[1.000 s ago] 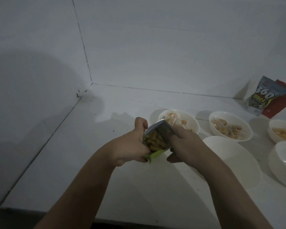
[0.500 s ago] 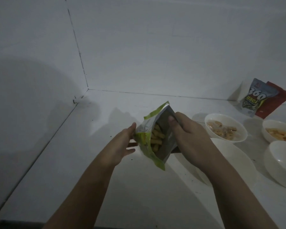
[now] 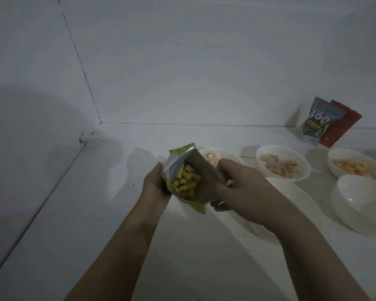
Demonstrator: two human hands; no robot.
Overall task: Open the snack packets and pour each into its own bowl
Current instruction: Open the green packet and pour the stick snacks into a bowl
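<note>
both hands hold the green packet above the bench, its torn mouth gaping toward the camera with yellow sticks showing inside. the left hand cups the packet's left side, fingers hidden behind it; the right hand has its grip closed on the right flap, thumb under the lower edge. left of the packet the bench runs bare to the wall corner; right of it room is tight. an empty bowl lies just right of the packet, half covered by the right arm. a filled bowl behind the packet is mostly hidden. further right stand two more filled bowls and another empty one, both end ones cut by the frame. far right, a grey packet leans on the wall, covering most of a red one. dim light blurs the snacks
</note>
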